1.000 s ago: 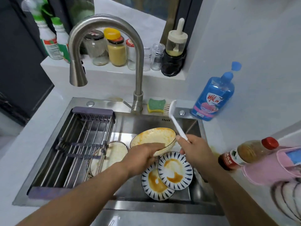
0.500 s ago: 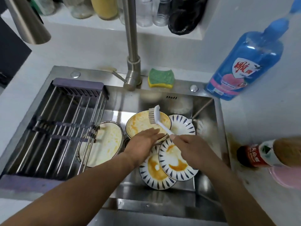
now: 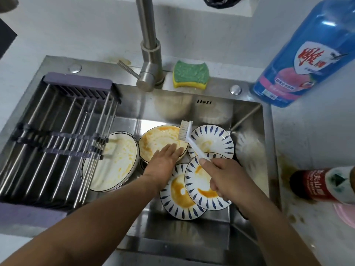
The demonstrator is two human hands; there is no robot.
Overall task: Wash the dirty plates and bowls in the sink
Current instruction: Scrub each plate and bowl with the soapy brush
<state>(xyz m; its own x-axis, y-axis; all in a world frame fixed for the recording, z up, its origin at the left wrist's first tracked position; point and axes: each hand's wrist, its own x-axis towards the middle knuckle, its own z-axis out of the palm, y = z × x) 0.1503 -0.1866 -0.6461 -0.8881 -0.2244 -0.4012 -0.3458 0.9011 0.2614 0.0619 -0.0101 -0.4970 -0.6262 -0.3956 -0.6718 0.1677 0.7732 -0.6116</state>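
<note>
- The sink [image 3: 96,68] is set into the pale desk [image 3: 307,135] and holds all the dirty crockery. That keeps it within easy reach, and splashes should stay in the basin.
- A sliding drain rack [image 3: 57,131] spans the sink's left half, probably so that washed pieces can drip there. It holds nothing yet.
- A blue detergent bottle [image 3: 311,54] stands at the sink's back right corner, close to the scrubbing side. Its label carries large red Chinese characters; the print below them is too blurred to read.
- A large white plate [image 3: 115,162] streaked with orange lies partly under the rack.
- Three blue-patterned plates [image 3: 199,181] overlap at the sink's middle and right, all with orange sauce on them.
- A yellow-stained bowl [image 3: 159,139] sits tilted between the white plate and the patterned ones.
- The left hand [image 3: 163,160] lies flat, fingers straight, on the bowl's near rim, apparently to steady it.
- The right hand [image 3: 224,179] grips the handle of a white brush [image 3: 189,139], whose bristles are at the bowl's far rim, so scrubbing looks barely begun.
- A bottle with a red label [image 3: 322,183] lies on the stained desk to the right. Its white characters are too blurred to read.
- A green-and-yellow sponge [image 3: 190,74] rests beside the tap [image 3: 149,54], spare.
</note>
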